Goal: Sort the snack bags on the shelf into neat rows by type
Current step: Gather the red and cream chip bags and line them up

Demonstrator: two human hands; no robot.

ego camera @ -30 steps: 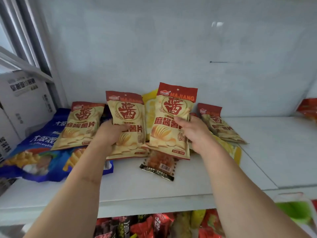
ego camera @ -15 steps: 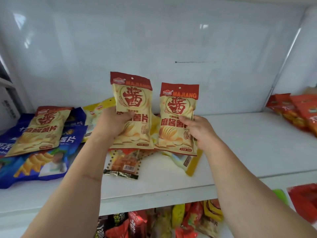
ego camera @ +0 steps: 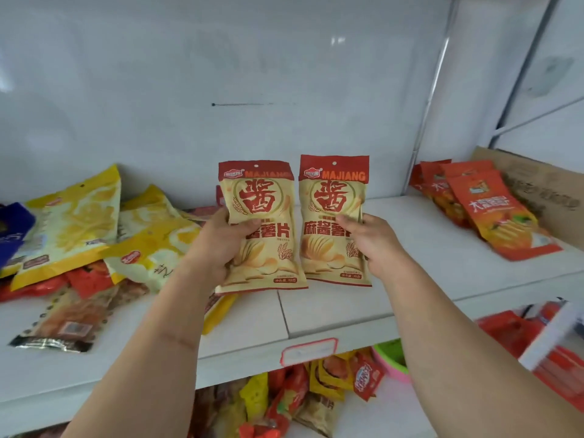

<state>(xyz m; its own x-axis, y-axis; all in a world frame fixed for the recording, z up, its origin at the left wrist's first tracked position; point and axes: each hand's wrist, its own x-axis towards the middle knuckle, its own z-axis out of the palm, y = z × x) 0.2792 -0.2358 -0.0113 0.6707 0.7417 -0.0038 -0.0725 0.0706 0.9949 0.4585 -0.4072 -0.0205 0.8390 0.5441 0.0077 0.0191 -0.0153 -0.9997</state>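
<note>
- Beige-and-red: two matching chip bags are up off the shelf (ego camera: 331,298), side by side and upright, where a second ago they stood in the mixed pile (ego camera: 94,248) among other bags.
- The view has swung right since then, so the pile now sits left of the held pair, and the bare stretch of shelf lies just beneath and right of it.
- The left hand (ego camera: 221,245) grips the left bag (ego camera: 262,235) at its left edge, thumb across the front and the other fingers behind it.
- The right hand (ego camera: 376,241) pinches the right bag (ego camera: 331,222) at its right edge, thumb on the front.
- My reading: both bags have been pulled out as one type and are on their way to the open space, likely to start a row there; neither is set down yet.
- The orange bags (ego camera: 486,210), far right of the pair against a cardboard box (ego camera: 543,191), already look grouped.
- Hidden or unclear: the fingers behind each bag cannot be seen.
- A red edge peeks out behind the left bag; I cannot tell what it belongs to.
- Left of the pair, a blue bag (ego camera: 12,229) is cut by the frame, and the pile's lower layers are buried.
- The price tag (ego camera: 308,352) below the pair is too blurred to read.
- The snacks on the lower shelf are mostly covered by the arms.
</note>
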